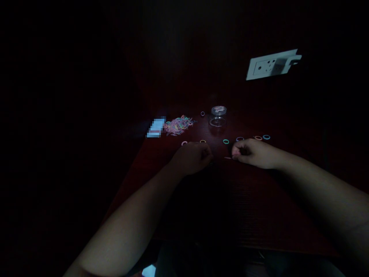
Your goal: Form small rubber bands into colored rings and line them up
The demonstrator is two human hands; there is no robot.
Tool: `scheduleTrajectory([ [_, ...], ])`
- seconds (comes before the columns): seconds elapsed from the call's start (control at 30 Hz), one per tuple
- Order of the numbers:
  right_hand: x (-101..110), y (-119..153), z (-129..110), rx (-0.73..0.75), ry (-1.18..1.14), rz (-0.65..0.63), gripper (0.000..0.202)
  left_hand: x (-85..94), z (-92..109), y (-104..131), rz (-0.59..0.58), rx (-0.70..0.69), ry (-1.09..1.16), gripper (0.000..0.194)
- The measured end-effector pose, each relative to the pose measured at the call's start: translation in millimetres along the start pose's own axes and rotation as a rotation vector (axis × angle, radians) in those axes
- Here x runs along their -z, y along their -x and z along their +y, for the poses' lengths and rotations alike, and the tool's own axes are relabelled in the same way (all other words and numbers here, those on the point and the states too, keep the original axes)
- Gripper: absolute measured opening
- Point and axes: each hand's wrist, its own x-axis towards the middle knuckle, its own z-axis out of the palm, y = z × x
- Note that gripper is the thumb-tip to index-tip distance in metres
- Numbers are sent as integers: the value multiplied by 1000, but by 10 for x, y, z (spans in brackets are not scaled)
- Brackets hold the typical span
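My right hand [249, 152] rests low over the table, thumb and fingers pinched together at a thin pink band [227, 157] whose end sticks out to the left. Facing it, my left hand [194, 157] is closed with its fingers curled. Whatever it may hold is hidden in shadow. Small coloured bands shaped like rings lie in a loose row just beyond both hands: a pink ring [184, 143], a yellow ring [203, 141], a green ring [226, 141], a purple ring [240, 139], an orange ring [258, 137] and a blue ring [266, 137].
A heap of mixed coloured bands [180, 125] lies at the back left, beside a bright blurred screen [156, 127]. Behind the row stands a clear lidded jar [218, 117], with a single pale ring [202, 114] to its left. A white socket panel [272, 64] is on the dark wall.
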Motion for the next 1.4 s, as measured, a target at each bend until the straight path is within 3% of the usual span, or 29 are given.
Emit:
scheduleTrajectory([
  [0.53,-10,-19,47,-26,24,91,13,-4,17,-5,0,2,-13,10],
  [1.13,2,-7,18,-9,59,19,15,-2,40,6,-9,17,3,11],
  [1.4,-1,-30,13,-16,18,44,17,7,42,-1,-28,17,6,12],
])
